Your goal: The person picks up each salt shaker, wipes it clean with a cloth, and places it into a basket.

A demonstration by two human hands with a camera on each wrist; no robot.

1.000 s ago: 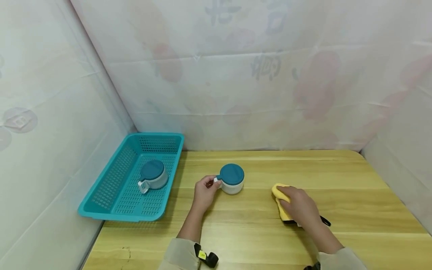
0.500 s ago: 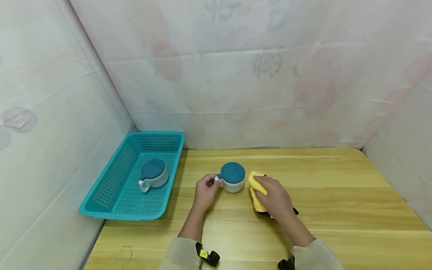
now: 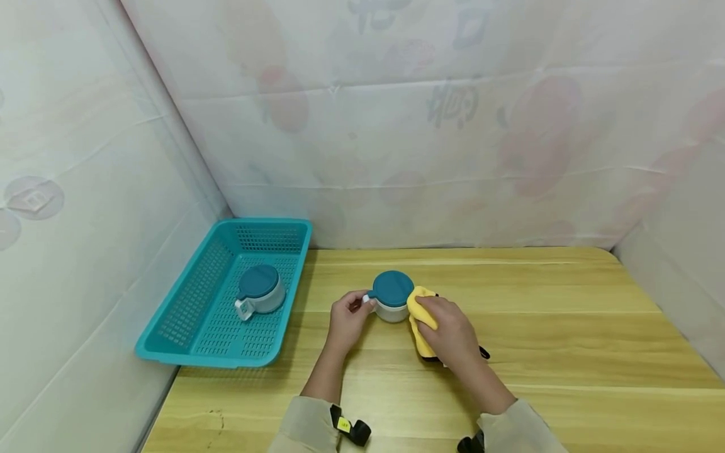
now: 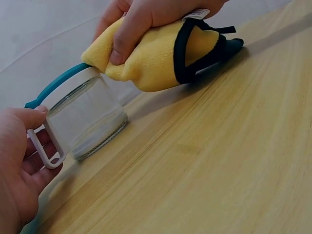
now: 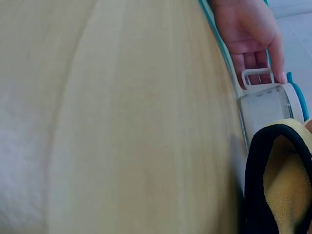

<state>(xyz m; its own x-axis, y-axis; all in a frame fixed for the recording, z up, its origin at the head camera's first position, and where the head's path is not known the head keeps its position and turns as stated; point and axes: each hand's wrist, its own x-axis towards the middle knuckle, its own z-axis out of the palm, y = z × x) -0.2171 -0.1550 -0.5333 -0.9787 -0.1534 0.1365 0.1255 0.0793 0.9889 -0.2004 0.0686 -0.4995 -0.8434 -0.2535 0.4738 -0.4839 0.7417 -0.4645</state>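
Observation:
A clear glass seasoning jar (image 3: pixel 392 289) with a blue lid and white collar stands upright on the table. My left hand (image 3: pixel 346 322) pinches its white loop handle (image 4: pixel 45 150), thumb on top near the lid's tab and fingers behind. In my right hand (image 3: pixel 451 331) is a bunched yellow cloth (image 4: pixel 151 58) with black edging, gripped between thumb and fingers. The cloth's front end touches the jar at the lid's rim, on the side away from the handle. In the right wrist view, the black-edged opening of the cloth (image 5: pixel 287 185) hides part of the jar.
A turquoise plastic basket (image 3: pixel 148 343) sits at the table's left. It holds a second jar (image 3: pixel 259 286) with a blue lid and white handle. The wooden table (image 3: pixel 566 327) meets pale printed cloth walls (image 3: pixel 425 157) behind and at the sides.
My right hand has moved left with the yellow cloth, from well right of the jar up against it. The left hand keeps its hold on the handle, and the jar stays in place.

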